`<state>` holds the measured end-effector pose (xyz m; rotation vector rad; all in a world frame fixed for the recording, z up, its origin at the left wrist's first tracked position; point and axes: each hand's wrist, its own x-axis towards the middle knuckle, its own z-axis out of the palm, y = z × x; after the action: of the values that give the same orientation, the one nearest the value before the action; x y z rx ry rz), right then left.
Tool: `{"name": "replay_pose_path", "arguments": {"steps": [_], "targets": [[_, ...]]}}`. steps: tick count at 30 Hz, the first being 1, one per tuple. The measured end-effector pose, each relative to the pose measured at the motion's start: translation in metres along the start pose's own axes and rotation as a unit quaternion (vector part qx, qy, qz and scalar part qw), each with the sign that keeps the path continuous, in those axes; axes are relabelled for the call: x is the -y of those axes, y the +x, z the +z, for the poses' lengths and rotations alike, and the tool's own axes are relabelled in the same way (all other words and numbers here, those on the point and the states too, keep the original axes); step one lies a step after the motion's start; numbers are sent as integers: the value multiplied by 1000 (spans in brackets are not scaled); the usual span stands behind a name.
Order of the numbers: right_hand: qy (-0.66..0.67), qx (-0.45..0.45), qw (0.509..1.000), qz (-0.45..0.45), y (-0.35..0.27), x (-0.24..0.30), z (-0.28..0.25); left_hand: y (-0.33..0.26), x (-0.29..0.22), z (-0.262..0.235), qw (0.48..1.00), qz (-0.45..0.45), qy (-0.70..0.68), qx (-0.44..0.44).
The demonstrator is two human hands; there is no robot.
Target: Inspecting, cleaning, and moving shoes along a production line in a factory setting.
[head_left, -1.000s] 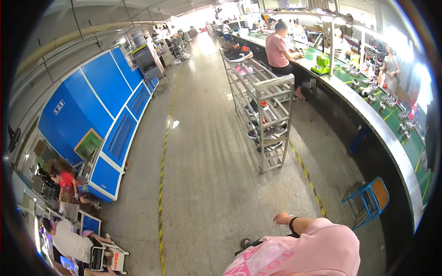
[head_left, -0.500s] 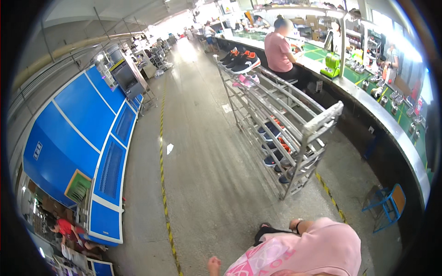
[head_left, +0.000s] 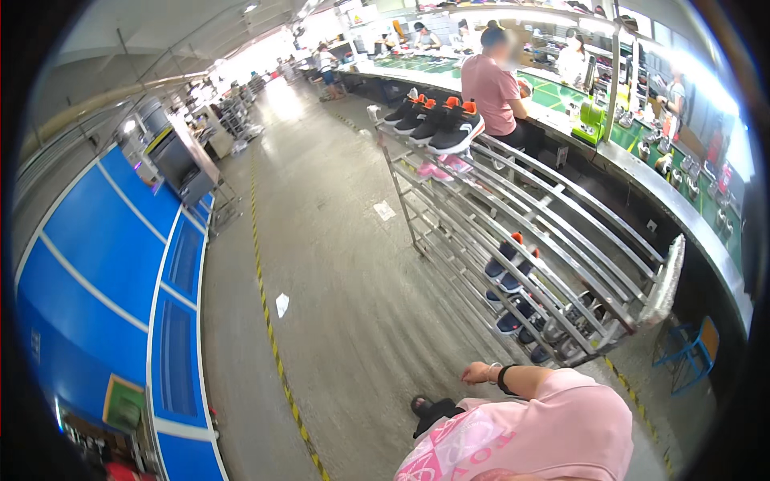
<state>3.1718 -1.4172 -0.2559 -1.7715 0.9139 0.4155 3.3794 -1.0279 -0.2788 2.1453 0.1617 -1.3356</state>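
Fingers curled loosely, pinching nothing, on the one hand (head_left: 476, 373) in view (which side I cannot tell; wristband behind it); it swings free near the steel shoe rack (head_left: 561, 264) at two o'clock; black sneakers (head_left: 437, 124) sit at its far end

Open floor (head_left: 337, 264) left, steel shoe rack (head_left: 545, 256) blocking right

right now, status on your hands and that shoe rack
Right hand empty, near metal shoe rack. Left hand out of view. Sneakers on rack's shelves.
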Motion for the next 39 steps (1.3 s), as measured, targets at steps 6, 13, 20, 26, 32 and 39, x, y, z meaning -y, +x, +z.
{"name": "replay_pose_path", "arguments": {"steps": [6, 13, 20, 26, 32, 39], "targets": [[50, -128, 983, -124, 25, 151, -128, 134, -172, -143, 995, -47, 48, -79], [-92, -379, 884, -258, -29, 276, -305, 208, -543, -119, 919, 270, -287, 20], [-189, -485, 834, -185, -81, 313, -448, 139, -787, 25, 907, 336, -91, 236], [-247, -590, 759, -121, -118, 332, -551, 66, -979, 120, 816, 507, 40, 275], [-285, -626, 724, -45, -88, 319, -643, -16, -1149, 252, 612, 708, 159, 314], [-440, -572, 686, 96, -38, 299, -761, -92, -1246, 364, 352, 807, 473, 21]]}}
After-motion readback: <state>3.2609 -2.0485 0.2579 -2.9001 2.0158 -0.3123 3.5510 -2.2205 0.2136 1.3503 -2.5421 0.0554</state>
